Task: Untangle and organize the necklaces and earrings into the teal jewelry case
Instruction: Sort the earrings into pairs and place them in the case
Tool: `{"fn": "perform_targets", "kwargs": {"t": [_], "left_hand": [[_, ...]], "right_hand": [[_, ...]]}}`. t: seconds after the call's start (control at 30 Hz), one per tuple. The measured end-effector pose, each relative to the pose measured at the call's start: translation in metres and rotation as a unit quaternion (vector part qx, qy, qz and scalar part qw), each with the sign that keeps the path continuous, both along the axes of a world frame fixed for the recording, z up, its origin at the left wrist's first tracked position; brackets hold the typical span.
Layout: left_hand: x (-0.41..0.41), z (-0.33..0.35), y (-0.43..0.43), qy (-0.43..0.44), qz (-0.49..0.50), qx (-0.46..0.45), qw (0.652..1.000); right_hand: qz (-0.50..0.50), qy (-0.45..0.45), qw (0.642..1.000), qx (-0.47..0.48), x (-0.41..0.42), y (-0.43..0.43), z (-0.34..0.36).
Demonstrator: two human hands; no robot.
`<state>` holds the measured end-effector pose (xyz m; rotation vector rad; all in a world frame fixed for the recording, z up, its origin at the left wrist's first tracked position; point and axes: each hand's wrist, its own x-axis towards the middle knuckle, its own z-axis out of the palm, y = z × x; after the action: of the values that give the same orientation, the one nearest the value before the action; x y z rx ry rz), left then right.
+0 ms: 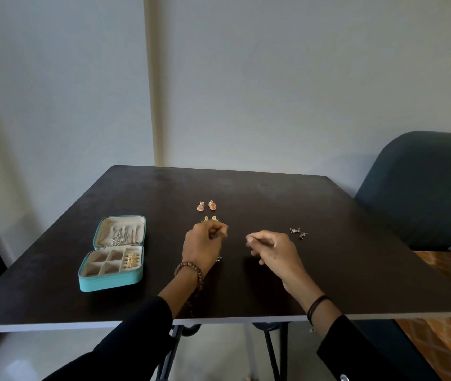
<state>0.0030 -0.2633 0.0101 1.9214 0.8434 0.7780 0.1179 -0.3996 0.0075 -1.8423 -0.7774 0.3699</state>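
1. Head view: we see the case (108, 283) lying open on the left of the table (328, 270), its lid folded back away from us.
2. Silver chains (118, 237) lie in the lid, and gold pieces (131, 260) sit in the right-hand compartment of the base.
3. Our left hand (202, 243) is over the middle of the table, its fingers curled with the tips drawn to the thumb. We cannot tell whether they grip anything.
4. Our right hand (271, 248) is near it but apart, thumb and forefinger tips pressed together and the other fingers loosely curled. Anything between the tips is too fine to see.
5. Gold earrings (210, 218) lie just beyond the left knuckles, and rose earrings (206, 205) sit a little farther back.
6. Silver earrings (298, 232) lie near the right hand, on its far right, not touching it.
7. A small shiny piece (218, 259) shows beside the left wrist, partly hidden.
8. A beaded bracelet (190, 270) circles the left wrist, and a dark chair (425, 188) stands at the table's right.
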Motion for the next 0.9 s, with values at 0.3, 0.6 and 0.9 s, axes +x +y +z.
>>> {"fn": "perform_targets", "kwargs": {"t": [0.3,0.6,0.9], "left_hand": [[0.064,-0.003,-0.06,0.007,-0.111,0.034,0.993],[0.127,-0.029,-0.07,0.035,-0.134,0.124,0.983],[0.172,-0.032,-0.06,0.071,-0.222,0.232,0.944]], "right_hand": [[-0.102,-0.056,0.993,-0.012,0.049,-0.052,0.001],[-0.162,-0.146,0.973,-0.072,0.102,-0.048,-0.029],[-0.136,-0.253,0.953,-0.093,0.121,-0.032,-0.04]]}}
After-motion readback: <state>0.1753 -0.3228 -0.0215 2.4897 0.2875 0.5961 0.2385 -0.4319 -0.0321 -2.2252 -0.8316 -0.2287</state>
